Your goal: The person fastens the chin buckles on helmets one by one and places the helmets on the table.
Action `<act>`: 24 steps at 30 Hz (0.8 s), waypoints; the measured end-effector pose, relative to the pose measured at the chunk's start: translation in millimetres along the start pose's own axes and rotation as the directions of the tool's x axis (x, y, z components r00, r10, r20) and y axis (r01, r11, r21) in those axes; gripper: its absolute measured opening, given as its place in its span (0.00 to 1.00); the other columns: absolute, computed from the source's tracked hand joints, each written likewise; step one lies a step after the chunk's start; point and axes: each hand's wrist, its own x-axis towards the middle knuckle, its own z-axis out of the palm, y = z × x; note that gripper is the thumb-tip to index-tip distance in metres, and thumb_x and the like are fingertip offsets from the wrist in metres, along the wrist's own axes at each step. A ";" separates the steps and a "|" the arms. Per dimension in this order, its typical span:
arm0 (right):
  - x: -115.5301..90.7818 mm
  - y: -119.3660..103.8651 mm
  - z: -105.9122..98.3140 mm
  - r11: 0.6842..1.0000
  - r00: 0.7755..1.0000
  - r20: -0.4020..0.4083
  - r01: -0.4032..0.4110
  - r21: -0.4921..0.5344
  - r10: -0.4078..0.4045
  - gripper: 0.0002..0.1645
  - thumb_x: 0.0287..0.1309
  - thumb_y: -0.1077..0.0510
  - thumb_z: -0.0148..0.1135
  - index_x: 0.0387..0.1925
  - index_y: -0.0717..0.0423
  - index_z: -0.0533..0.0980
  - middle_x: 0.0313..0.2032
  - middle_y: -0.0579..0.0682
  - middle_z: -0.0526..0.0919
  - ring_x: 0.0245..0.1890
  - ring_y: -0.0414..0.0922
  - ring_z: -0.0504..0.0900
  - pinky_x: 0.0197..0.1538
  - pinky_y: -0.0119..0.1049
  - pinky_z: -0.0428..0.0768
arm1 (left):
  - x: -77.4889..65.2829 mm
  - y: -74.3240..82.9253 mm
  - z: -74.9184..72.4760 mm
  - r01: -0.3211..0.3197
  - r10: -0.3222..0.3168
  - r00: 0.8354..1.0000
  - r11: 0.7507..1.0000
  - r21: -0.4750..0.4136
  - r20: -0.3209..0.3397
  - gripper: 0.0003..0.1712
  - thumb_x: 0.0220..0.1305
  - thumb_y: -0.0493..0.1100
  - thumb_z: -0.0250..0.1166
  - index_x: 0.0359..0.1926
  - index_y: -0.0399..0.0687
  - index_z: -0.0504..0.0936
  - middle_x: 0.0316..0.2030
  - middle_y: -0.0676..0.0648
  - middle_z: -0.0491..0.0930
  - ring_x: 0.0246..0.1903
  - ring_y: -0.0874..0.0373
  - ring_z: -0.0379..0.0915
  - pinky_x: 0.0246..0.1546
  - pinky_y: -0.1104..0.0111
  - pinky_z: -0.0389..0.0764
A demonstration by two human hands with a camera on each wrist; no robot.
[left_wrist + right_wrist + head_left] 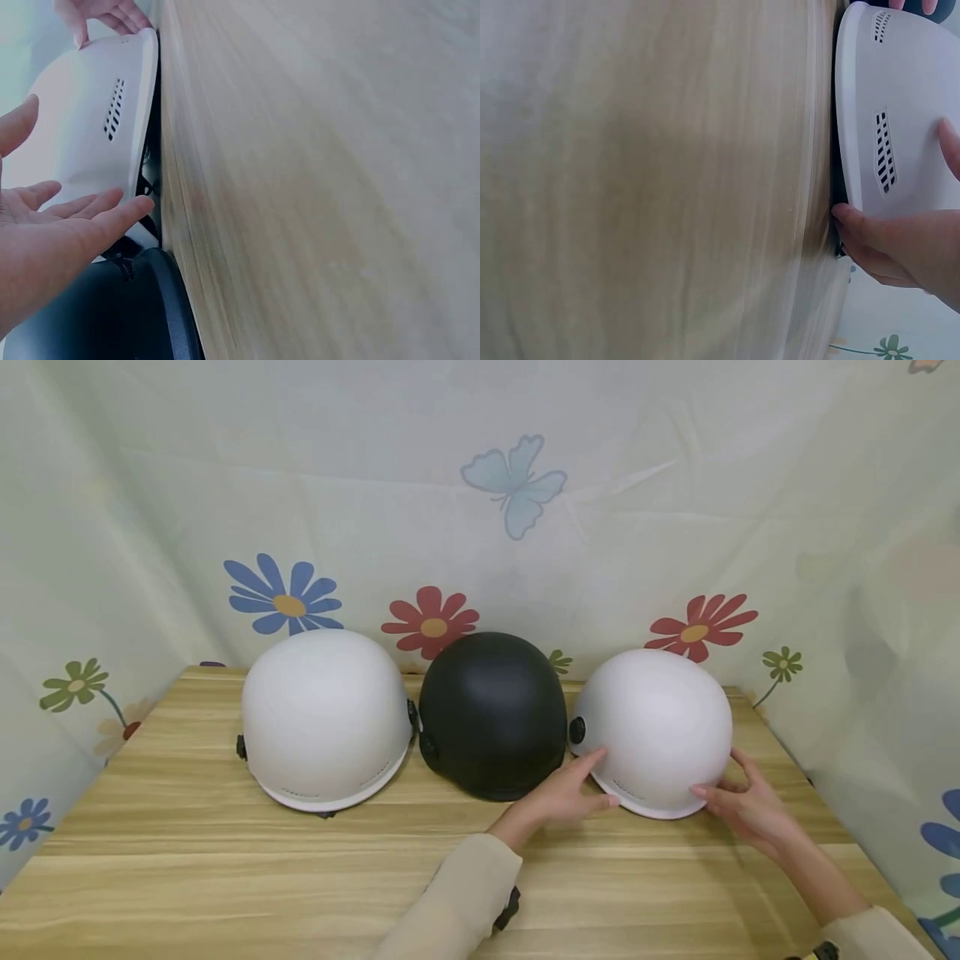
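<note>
At the right end of a row of helmets sits a white helmet [656, 727], rim down, with a black round fitting on its left side. My right hand [750, 806] holds its right side, thumb on the shell; in the right wrist view the fingers [862, 232] reach round the rim. On the other side, my left hand [566, 789] is spread beside the rim, thumb and fingers apart. The left wrist view shows its fingers [112, 217] straight, between the white shell and the black helmet [492, 714].
Another white helmet [322, 718] stands left of the black one, its rim near it. All three rest on a wood-grain table [300, 885]. A flower-printed cloth [360, 518] hangs behind the table and along both sides.
</note>
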 end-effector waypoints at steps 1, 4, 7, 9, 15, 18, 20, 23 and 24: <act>1.4 -0.3 0.0 1.000 1.000 -0.003 -0.004 -0.008 0.004 0.63 0.56 0.64 0.60 0.67 0.49 0.20 0.63 0.79 0.35 0.50 0.46 0.69 0.47 0.32 0.73 | 0.7 -0.1 0.1 0.009 -0.009 1.000 1.000 -0.011 -0.001 0.40 0.60 0.50 0.61 0.69 0.46 0.54 0.67 0.48 0.55 0.65 0.56 0.49 0.63 0.66 0.54; 7.3 1.5 -2.1 1.000 1.000 -0.004 -0.005 -0.022 0.005 0.64 0.55 0.62 0.62 0.67 0.49 0.20 0.63 0.79 0.34 0.58 0.58 0.61 0.54 0.39 0.70 | 3.2 -0.7 0.6 0.032 -0.033 0.999 0.999 -0.038 -0.012 0.40 0.61 0.53 0.60 0.69 0.49 0.53 0.67 0.48 0.55 0.65 0.56 0.49 0.63 0.65 0.55; 16.6 8.3 -8.3 0.999 1.000 -0.003 0.008 -0.031 -0.009 0.64 0.54 0.61 0.64 0.68 0.49 0.21 0.62 0.79 0.33 0.61 0.65 0.53 0.56 0.44 0.68 | 5.7 -2.0 1.2 0.049 -0.050 0.999 0.997 -0.060 -0.022 0.41 0.62 0.56 0.58 0.70 0.51 0.52 0.67 0.49 0.54 0.65 0.57 0.49 0.63 0.64 0.55; 23.5 14.4 -13.5 0.999 1.000 -0.005 0.020 -0.036 -0.020 0.65 0.53 0.59 0.65 0.68 0.48 0.22 0.62 0.79 0.34 0.61 0.65 0.53 0.54 0.42 0.70 | 6.9 -2.6 1.6 0.057 -0.059 0.998 0.996 -0.073 -0.024 0.42 0.61 0.58 0.57 0.70 0.52 0.50 0.67 0.50 0.53 0.65 0.58 0.48 0.63 0.64 0.54; 24.1 9.8 -8.1 0.997 0.999 -0.046 0.003 -0.083 -0.007 0.63 0.54 0.58 0.64 0.68 0.50 0.24 0.63 0.78 0.36 0.59 0.60 0.59 0.53 0.38 0.72 | 8.8 -2.8 3.2 0.050 -0.053 0.998 0.994 -0.102 -0.023 0.42 0.61 0.57 0.57 0.70 0.50 0.50 0.68 0.50 0.52 0.66 0.59 0.46 0.64 0.66 0.52; 17.4 -0.3 1.5 0.994 0.998 -0.059 -0.006 -0.114 -0.001 0.60 0.57 0.58 0.61 0.68 0.54 0.23 0.63 0.79 0.36 0.57 0.58 0.62 0.56 0.42 0.68 | 8.9 -2.5 3.3 0.048 -0.050 0.999 0.993 -0.110 -0.020 0.42 0.62 0.57 0.57 0.70 0.49 0.50 0.68 0.50 0.52 0.66 0.60 0.45 0.64 0.66 0.52; 15.2 -3.2 5.2 0.992 0.997 -0.073 -0.013 -0.127 0.004 0.59 0.58 0.59 0.60 0.68 0.53 0.23 0.63 0.78 0.37 0.57 0.57 0.63 0.56 0.42 0.69 | 8.8 -2.6 3.2 0.048 -0.050 0.999 0.993 -0.108 -0.016 0.42 0.62 0.57 0.57 0.70 0.49 0.50 0.68 0.49 0.51 0.66 0.59 0.45 0.64 0.66 0.51; 14.4 -1.9 6.6 0.989 0.996 -0.085 -0.015 -0.150 0.002 0.59 0.58 0.57 0.60 0.68 0.54 0.24 0.63 0.78 0.38 0.57 0.58 0.61 0.54 0.39 0.71 | 8.0 -3.5 3.1 0.049 -0.050 0.999 0.995 -0.089 -0.013 0.42 0.62 0.57 0.57 0.70 0.50 0.50 0.68 0.49 0.52 0.66 0.58 0.46 0.64 0.65 0.52; 14.4 -1.0 6.7 0.987 0.996 -0.089 -0.016 -0.158 0.001 0.59 0.58 0.56 0.60 0.68 0.54 0.24 0.63 0.78 0.38 0.56 0.57 0.62 0.53 0.38 0.72 | 7.6 -3.9 3.1 0.047 -0.048 0.999 0.996 -0.079 -0.012 0.41 0.62 0.57 0.57 0.70 0.50 0.50 0.67 0.49 0.53 0.66 0.58 0.47 0.63 0.65 0.53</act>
